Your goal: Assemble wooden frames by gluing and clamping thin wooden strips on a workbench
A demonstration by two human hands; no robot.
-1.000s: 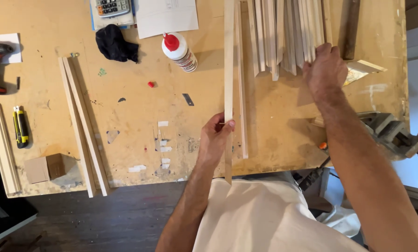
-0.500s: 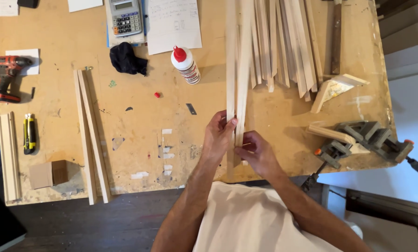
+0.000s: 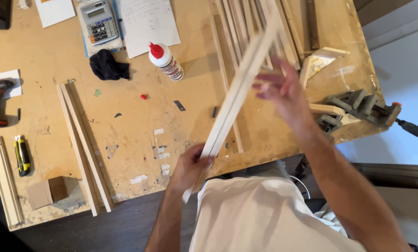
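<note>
Nearest the person, the left hand (image 3: 190,165) is closed around the lower end of a pair of long wooden strips (image 3: 234,98), which rise off the desk (image 3: 125,126) and slant toward one o'clock, blurred along their upper length. The right hand (image 3: 283,91), also blurred, sits at about two o'clock from the left one, fingers loosely spread beside the strips' upper part; whether it touches them cannot be told.

At nine o'clock from the left hand, two more strips (image 3: 85,149) lie flat side by side near the desk's front edge, with a small wooden block (image 3: 48,191) and a yellow utility knife (image 3: 22,154) beyond them. At three o'clock, a corner clamp (image 3: 358,107) holds a frame piece at the desk's right edge.

Farther off, at twelve o'clock, stands a glue bottle (image 3: 166,60) with a red cap, a black cloth (image 3: 108,65) to its left, then a calculator (image 3: 98,21) and a sheet of paper (image 3: 148,23). A stack of strips (image 3: 246,18) lies at one o'clock.
</note>
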